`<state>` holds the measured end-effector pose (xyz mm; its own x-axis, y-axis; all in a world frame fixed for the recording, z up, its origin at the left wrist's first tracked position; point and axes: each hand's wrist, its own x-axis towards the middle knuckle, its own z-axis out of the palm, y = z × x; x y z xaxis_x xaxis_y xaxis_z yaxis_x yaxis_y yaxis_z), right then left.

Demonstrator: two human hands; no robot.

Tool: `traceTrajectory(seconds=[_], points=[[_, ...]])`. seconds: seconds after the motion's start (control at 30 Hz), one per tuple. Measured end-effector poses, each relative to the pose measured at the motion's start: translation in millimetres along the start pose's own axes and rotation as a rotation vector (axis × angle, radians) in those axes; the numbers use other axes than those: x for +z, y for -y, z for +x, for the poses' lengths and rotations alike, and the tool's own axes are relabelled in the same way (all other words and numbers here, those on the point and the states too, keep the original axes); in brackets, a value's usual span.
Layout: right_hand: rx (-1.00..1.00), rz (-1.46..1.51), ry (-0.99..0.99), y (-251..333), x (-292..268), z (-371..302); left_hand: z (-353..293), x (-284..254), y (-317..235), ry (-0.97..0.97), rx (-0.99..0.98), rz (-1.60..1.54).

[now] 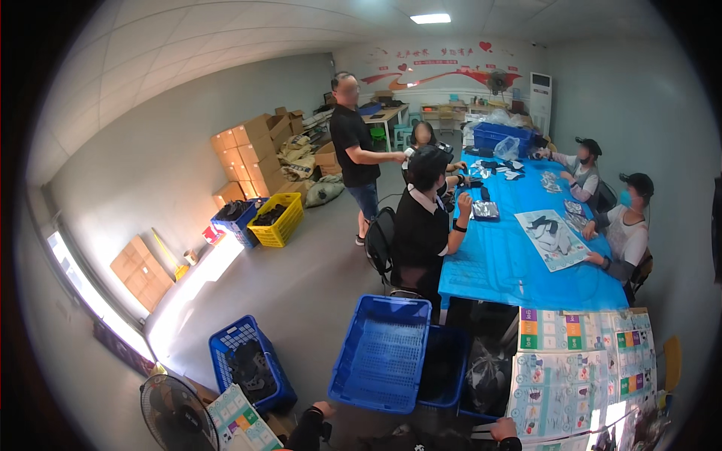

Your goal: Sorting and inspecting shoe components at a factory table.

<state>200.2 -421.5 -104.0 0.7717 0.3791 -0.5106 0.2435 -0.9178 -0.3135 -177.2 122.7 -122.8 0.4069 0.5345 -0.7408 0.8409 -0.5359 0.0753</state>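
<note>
The left hand (323, 408) is held just beside the lower left corner of a shallow blue crate (380, 353); whether its fingers are apart or clamped cannot be told. The right hand (504, 429) is seen near the lower left edge of some printed sheets (564, 383), and the state of its fingers cannot be told either. The crate is set near the close end of a blue-covered counter (489, 274). The sheets are marked with purple, orange and green label blocks, small pictures and print too small to be read. Similar colours are carried by a printed panel (244, 421) beside a fan (177, 417). On the counter, 1 illustrated poster (570, 259) is laid flat. The far wall is decorated with red lettering (429, 54) and hearts.
</note>
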Motion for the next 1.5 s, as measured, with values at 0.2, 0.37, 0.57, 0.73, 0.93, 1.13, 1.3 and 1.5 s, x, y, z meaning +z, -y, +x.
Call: traceTrajectory(seconds=[0.2, 0.37, 0.57, 0.73, 0.93, 1.13, 1.3, 1.5], points=[[0.239, -0.121, -0.325, 1, -20, -44, 4, 70, -30, 0.157, 0.224, -0.254], [0.252, -0.056, 0.01, -31, -1, -30, 1, 104, -34, 0.31, 0.049, -0.559], [0.142, -0.164, 0.002, -50, 24, -31, -14, 95, -45, 0.364, 0.025, -0.461], [0.263, 0.021, -0.007, -56, 26, -8, -14, 95, -45, 0.267, -0.006, -0.534], [0.224, -0.033, -0.047, -63, 33, 7, 0, 96, -45, 0.238, -0.026, -0.697], [0.205, -0.033, -0.123, -67, 34, -3, -11, 106, -38, 0.232, -0.05, -0.662], [0.274, -0.056, -0.294, -27, 23, -5, -21, 105, -32, 0.268, -0.069, -0.646], [0.248, 0.57, 0.702, -6, 41, 158, -35, 70, -27, 0.263, 0.034, -0.646]])
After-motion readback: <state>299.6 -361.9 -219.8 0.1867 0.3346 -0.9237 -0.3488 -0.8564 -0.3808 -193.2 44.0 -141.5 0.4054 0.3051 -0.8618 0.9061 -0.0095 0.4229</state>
